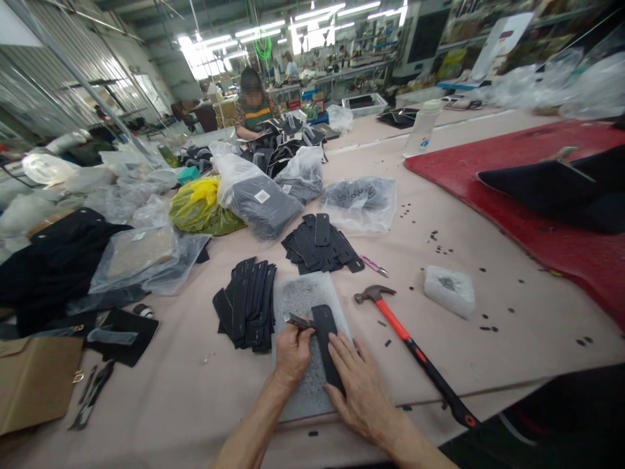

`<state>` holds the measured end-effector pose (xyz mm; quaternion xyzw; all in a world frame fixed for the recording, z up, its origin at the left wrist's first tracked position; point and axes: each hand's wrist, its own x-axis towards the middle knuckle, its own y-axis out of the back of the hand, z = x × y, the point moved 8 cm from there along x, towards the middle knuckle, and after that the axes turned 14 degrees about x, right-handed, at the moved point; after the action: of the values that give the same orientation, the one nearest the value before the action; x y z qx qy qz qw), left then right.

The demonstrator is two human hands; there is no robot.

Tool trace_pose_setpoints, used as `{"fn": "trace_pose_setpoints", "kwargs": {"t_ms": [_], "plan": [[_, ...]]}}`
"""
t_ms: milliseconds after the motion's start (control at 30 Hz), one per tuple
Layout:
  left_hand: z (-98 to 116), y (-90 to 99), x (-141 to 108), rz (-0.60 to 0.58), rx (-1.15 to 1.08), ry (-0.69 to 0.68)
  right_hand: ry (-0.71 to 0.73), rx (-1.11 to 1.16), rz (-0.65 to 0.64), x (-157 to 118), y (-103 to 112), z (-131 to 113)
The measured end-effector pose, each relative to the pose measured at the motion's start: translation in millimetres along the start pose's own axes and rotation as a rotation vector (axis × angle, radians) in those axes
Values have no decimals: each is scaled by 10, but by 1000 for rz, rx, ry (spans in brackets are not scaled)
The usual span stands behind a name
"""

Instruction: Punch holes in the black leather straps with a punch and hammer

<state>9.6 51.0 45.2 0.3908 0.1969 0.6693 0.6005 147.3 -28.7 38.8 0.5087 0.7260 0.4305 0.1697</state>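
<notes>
My left hand is closed around a slim metal punch-like tool, whose tip reaches the left edge of a black strip with a rounded end. Flat on the strip's right side lies my right hand, its fingers stretched out. Under the strip is a pale, pitted board. A claw hammer with a red and black handle rests right of my right hand. Left of the board sits a stack of black strips; a second pile of strips lies beyond it.
Pink thread snips and a wrapped white block lie to the right, among small black cut-outs. Bagged goods stand at the far side. A red board covers the right. One person works across the table.
</notes>
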Motion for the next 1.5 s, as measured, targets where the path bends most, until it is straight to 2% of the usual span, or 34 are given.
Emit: {"fn": "trace_pose_setpoints", "kwargs": {"t_ms": [267,600,1033,1500], "plan": [[43,-108,131,-55,-89,39,16,-27,18,-209,-76,-169],[93,-183,126,-60,-173,13,-6,0,-5,-122,-153,-148],[39,-274,125,-105,-143,36,-19,45,29,-138,-138,-112],[41,-269,142,-111,-106,34,-39,62,35,-118,-91,-96]]}}
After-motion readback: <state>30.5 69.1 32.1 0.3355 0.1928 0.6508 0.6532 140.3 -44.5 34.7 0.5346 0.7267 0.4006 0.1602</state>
